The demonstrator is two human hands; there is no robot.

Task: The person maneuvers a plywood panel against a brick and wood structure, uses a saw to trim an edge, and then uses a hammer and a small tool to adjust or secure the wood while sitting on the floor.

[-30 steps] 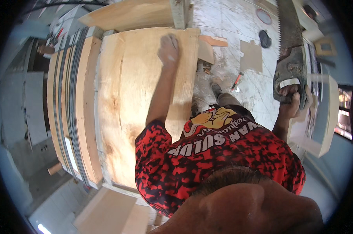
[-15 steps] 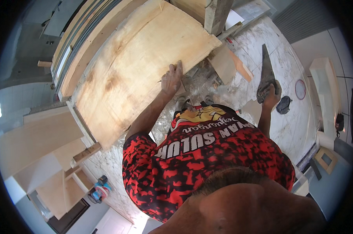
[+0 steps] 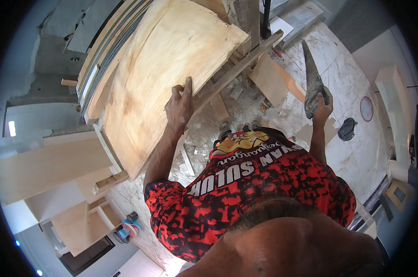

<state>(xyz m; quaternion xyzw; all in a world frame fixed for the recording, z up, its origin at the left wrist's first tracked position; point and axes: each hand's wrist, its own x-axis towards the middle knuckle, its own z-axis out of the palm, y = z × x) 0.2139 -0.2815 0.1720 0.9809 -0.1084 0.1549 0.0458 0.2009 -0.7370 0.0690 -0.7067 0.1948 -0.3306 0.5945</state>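
A large pale plywood sheet [image 3: 160, 55] lies across a wooden frame on the left, its near edge running diagonally past me. My left hand [image 3: 179, 108] grips that edge, fingers on top of the sheet; the underside of the grip is hidden. On the right, my right hand [image 3: 323, 108] is closed round the handle of a handsaw [image 3: 312, 69]. The dark blade points up and away, held apart from the plywood. Below the sheet's edge shows a long wooden beam [image 3: 239, 69].
Plywood offcuts [image 3: 270, 81] and scraps litter the dusty floor beyond my feet. Near the saw lie a black bag-like object [image 3: 347, 129] and a round disc [image 3: 366, 109]. A blue and red power tool [image 3: 127, 228] stands at lower left, near wooden cabinet parts [image 3: 72, 226].
The plywood sheet has shifted left and away with my left hand, baring the beam beneath its edge. The saw stays in my right hand, blade tilted slightly more to the left.
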